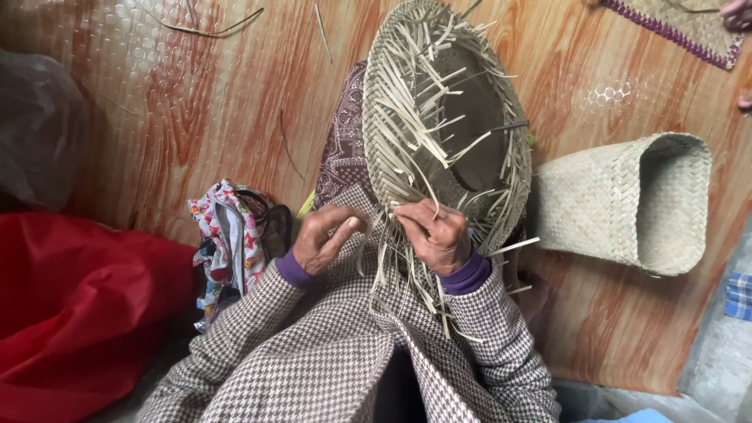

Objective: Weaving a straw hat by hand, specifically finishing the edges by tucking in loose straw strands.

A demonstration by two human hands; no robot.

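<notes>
1. At the far left, a grey translucent plastic bag point(35, 129) lies on the wood-patterned floor point(196, 102), above a bright red plastic sheet point(70, 305) that fills the lower left corner.
2. Beside the red sheet, a patterned cloth bag point(223, 235) in white, red and blue sits close against the person's left sleeve point(258, 329), which is a brown-and-white houndstooth fabric with a purple cuff.
3. Loose straw strips point(211, 30) lie scattered on the floor near the top edge.
4. The left hand point(325, 239) rests at the lower edge of the unfinished woven basket point(439, 117), its fingers curled, the thumb stretched toward the loose strands; whether they pinch a strip cannot be told.
5. The unfinished woven basket lies across the person's lap, mouth turned toward the camera, with pale loose strip ends point(423, 110) bristling around its rim and hanging down between the two hands.
6. The right hand point(439, 235) is just beside the left, fingers closed on a few of the straw strands point(395, 266) at the basket's lower rim.
7. To the right, a finished woven basket point(627, 204) lies on its side on the floor, open mouth facing right, just beside the unfinished one.
8. At the top right corner, a flat woven mat with a purple edge point(681, 27) lies on the floor, and another person's hand point(738, 14) touches it at the frame's edge.
9. A blue checked cloth point(738, 296) shows at the right edge.
</notes>
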